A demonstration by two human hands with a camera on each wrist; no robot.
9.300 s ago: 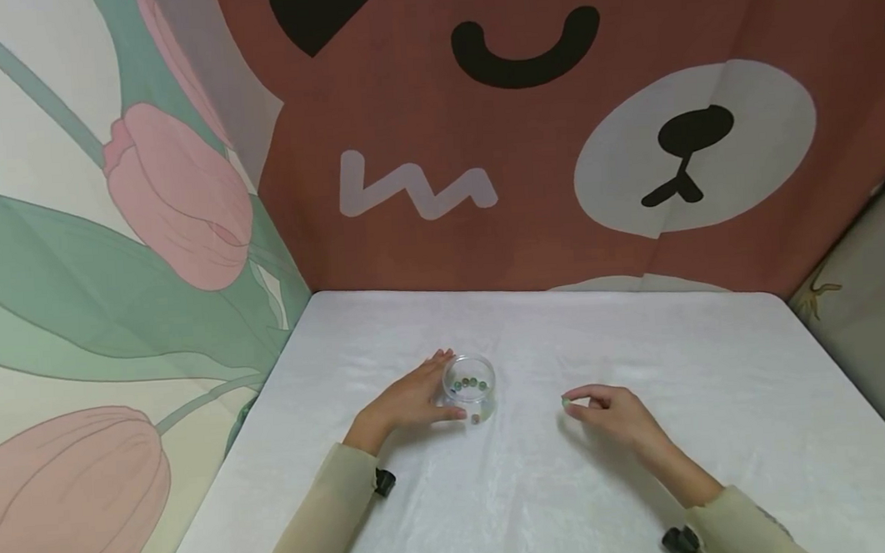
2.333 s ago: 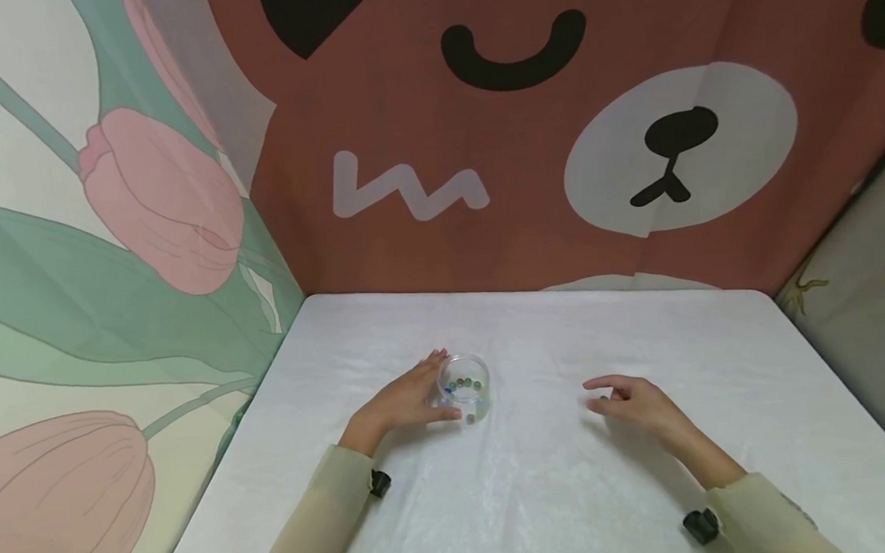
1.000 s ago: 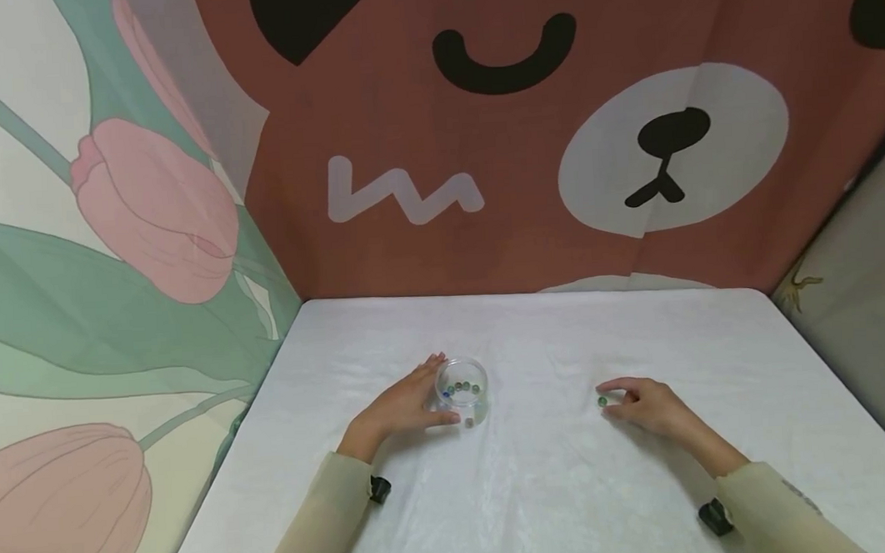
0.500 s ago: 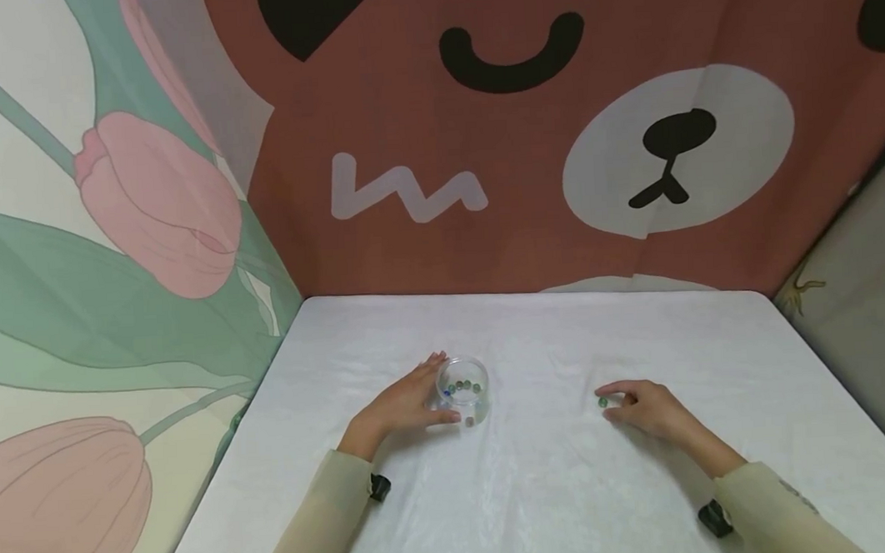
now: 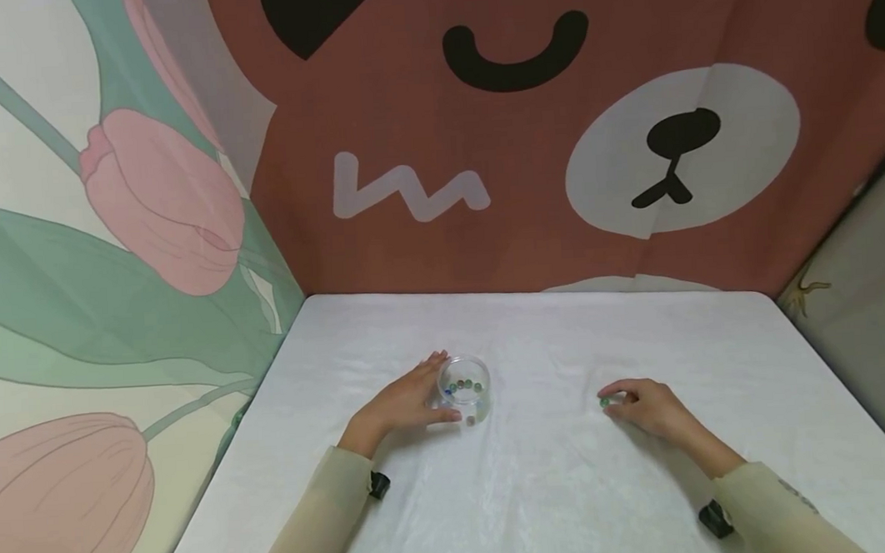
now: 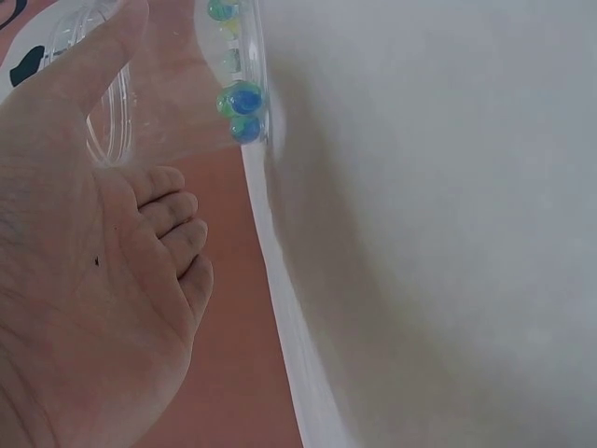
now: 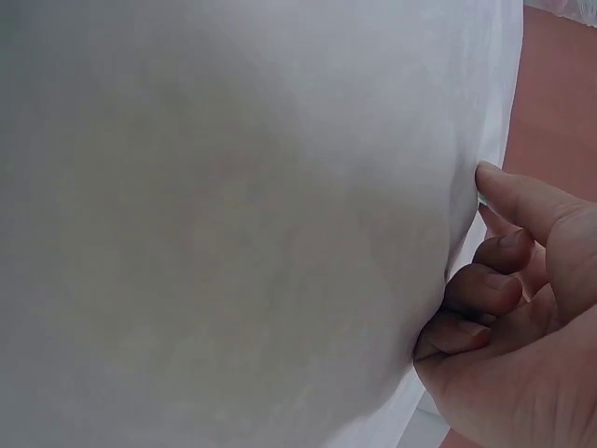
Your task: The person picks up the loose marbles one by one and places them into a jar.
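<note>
A clear round jar [image 5: 463, 369] stands on the white table left of centre, with several green, brown and blue marbles [image 5: 469, 384] showing inside. My left hand [image 5: 400, 404] holds its left side, thumb in front and fingers behind. In the left wrist view the thumb crosses the jar wall [image 6: 168, 84], and blue-green marbles [image 6: 244, 99] sit at its bottom. Farther right, my right hand [image 5: 644, 406] is low at the cloth and pinches a green marble [image 5: 604, 402] between thumb and index finger. In the right wrist view the other fingers [image 7: 485, 289] are curled; the marble is mostly hidden there.
A white cloth [image 5: 544, 488] covers the table. Behind it hangs a brown backdrop [image 5: 531, 247] with a bear face, and a tulip-print curtain [image 5: 176, 199] borders the left side. A small brownish spot [image 5: 471, 420] shows at the jar's front base.
My right hand, nearer the jar earlier with a small green thing at its fingertips, has shifted right. Its thumb and index finger have closed on the green marble. The left hand and jar stay put.
</note>
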